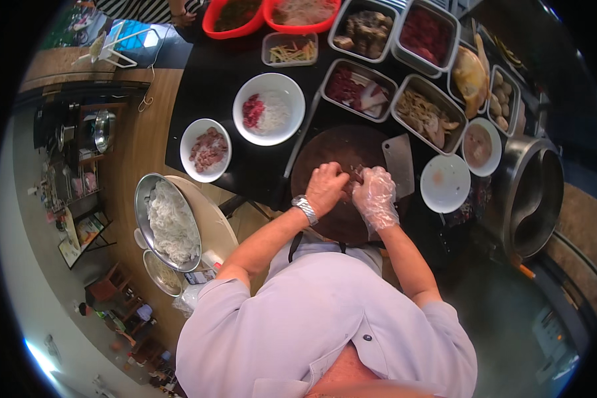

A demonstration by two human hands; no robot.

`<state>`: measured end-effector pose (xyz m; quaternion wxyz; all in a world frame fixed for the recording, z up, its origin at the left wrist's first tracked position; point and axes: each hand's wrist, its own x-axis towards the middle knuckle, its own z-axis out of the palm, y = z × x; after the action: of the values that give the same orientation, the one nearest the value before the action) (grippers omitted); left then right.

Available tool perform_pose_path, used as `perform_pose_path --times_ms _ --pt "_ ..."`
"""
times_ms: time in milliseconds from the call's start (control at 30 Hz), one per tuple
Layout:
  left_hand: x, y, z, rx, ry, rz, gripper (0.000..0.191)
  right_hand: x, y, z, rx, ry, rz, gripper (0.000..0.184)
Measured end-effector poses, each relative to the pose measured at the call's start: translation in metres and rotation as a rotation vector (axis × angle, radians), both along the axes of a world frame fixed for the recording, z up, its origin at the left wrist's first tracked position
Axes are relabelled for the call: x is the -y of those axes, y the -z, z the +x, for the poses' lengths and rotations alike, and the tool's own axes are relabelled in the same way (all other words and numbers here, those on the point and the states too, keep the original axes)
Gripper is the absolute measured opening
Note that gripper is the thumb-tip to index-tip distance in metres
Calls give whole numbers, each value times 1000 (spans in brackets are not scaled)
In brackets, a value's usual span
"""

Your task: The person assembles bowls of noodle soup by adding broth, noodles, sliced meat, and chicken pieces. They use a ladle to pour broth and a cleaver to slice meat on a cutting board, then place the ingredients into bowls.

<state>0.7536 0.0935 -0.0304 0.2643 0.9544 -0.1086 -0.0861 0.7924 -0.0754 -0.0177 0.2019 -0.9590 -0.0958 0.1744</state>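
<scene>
My bare left hand [327, 188], a metal watch on its wrist, is over a round dark chopping board [328, 144]. Facing it, my right hand [375, 195] wears a clear plastic glove. The fingertips of both hands meet around small dark pieces of food [353, 180] that look like meat; how firmly each hand grips them is hidden. A cleaver [399, 164] lies flat on the board's right side, beside my gloved hand. Left of the board are a white bowl of pale noodles and red meat [268, 112] and a smaller white bowl of meat pieces [208, 151].
Metal trays of meat [360, 89] and shredded food [428, 113] stand beyond the board. An empty-looking white bowl [445, 183] and a large divided steel pot [535, 199] are at right. A steel bowl of white noodles [171, 224] is at left. A person's hand [184, 19] shows at top left.
</scene>
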Motion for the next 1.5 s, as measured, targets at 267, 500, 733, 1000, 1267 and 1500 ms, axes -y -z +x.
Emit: perform_pose_path --times_ms 267,500,733,1000,1267,1500 --pt "4 25 -13 76 178 49 3 -18 2 -18 44 179 11 31" --pt "-27 8 -6 -49 103 -138 11 -14 -4 -1 -84 119 -62 22" --pt "-168 -17 98 43 -170 -395 12 -13 -5 -8 -17 127 -64 15" --pt "-236 3 166 62 -151 -13 29 -14 -8 -15 -50 202 -26 19" --pt "-233 10 161 48 -290 189 25 -3 6 -23 31 182 31 21" --pt "-231 20 159 113 -332 188 12 9 -5 -17 28 146 52 19"
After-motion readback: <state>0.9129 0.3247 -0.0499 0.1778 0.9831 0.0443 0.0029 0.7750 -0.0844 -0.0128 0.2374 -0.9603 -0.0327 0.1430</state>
